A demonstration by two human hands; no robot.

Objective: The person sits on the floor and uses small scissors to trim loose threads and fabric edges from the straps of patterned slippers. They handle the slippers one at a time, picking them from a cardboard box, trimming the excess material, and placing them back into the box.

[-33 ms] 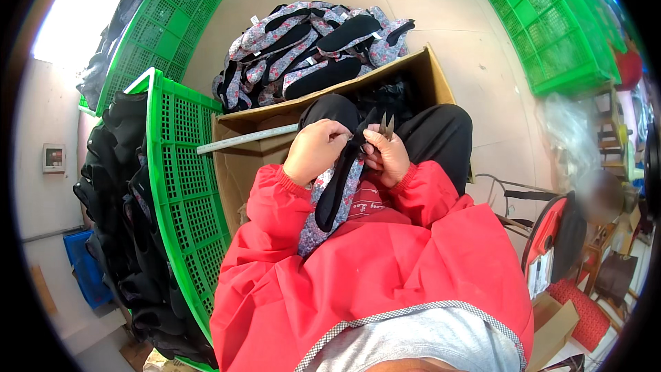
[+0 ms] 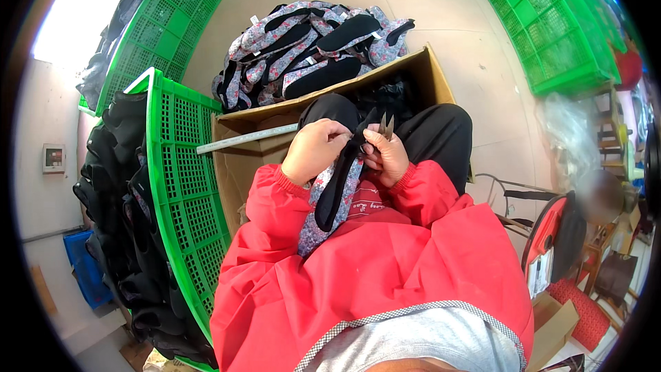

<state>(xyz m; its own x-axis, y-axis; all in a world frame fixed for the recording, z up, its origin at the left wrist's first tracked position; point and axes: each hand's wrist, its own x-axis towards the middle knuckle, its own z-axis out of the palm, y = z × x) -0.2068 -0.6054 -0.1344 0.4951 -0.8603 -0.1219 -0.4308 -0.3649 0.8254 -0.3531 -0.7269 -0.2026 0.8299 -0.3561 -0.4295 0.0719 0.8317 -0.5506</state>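
Observation:
My left hand is closed, its fingers pinching the black edge of a floral fabric slipper with a black sole. The slipper hangs down from my hands over my lap, its lower end resting against my red smock. My right hand is closed around small snips, whose pointed metal blades stick up above the fingers. Those right fingers also touch the slipper's black upper end. What the left fingertips pinch exactly is hidden.
A cardboard box stands around my knees, with a pale ruler-like strip across it. Beyond it lies a heap of similar slippers. Green crates stand left, one beside black pieces; another green crate is far right.

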